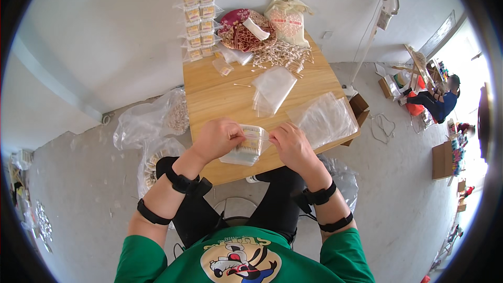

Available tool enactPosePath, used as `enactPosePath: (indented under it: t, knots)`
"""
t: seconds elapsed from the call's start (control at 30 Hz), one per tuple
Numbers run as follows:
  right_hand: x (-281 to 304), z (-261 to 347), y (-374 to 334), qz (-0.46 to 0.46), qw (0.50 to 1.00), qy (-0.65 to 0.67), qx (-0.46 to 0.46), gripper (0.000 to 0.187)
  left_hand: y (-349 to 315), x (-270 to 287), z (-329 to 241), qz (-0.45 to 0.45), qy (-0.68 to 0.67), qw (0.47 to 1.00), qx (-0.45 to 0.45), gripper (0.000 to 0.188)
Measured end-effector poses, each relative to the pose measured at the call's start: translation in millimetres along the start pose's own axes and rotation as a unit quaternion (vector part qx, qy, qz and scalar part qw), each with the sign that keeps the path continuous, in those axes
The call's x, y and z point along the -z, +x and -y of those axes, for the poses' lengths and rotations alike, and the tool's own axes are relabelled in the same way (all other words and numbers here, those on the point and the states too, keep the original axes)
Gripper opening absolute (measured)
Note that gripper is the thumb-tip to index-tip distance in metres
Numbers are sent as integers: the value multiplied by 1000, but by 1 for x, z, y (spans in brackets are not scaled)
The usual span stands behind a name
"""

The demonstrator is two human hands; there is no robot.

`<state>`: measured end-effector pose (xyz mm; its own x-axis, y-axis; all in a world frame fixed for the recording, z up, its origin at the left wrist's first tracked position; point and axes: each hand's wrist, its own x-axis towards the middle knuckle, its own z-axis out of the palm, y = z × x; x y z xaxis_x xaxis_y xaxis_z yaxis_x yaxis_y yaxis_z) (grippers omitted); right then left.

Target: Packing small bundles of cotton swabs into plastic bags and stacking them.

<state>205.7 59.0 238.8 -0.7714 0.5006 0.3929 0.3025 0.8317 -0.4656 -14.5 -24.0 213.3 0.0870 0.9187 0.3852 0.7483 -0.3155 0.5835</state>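
Observation:
A clear plastic bag of cotton swabs [247, 152] is at the near edge of the wooden table, in front of my body. My left hand [216, 139] pinches one side of the bag's upper edge between thumb and fingers. On the opposite side, my right hand [294, 145] grips the same edge, so the plastic stretches between both hands. Rows of swabs and a yellowish label show through the film. Right of my right hand lies a spread of flat clear bags [330, 120]. Beyond my hands is another stack of clear bags [275, 89].
Filled swab packs [198, 13] stand stacked in a tall column at the table's back left. Loose swabs [283, 55] are heaped near a cloth sack [288, 21] and a red patterned cushion [243, 29]. Plastic sacks [152, 118] sit on the floor at left. A person [443, 99] sits far right.

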Motion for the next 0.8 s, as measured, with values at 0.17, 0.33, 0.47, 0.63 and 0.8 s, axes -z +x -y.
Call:
enactPosePath:
  t: [0.17,0.33,0.47,0.63,0.8]
  knots:
    - [-3,0,-2,0,1000,4,-21,6,-2,-2,-3,-18,3,1000,7,13]
    - [-5,-8,-5,6,1000,17,-9,9,-2,-3,-2,-12,-8,1000,-5,14]
    - [-2,-5,-5,11,1000,10,-5,9,-3,-3,-5,-15,-9,1000,7,15]
    - [0,-5,-9,2,1000,9,-6,8,-5,-3,-1,-19,-19,1000,11,15]
    - [-3,-8,-13,-17,1000,2,5,9,-4,-5,-3,-17,-20,1000,12,16]
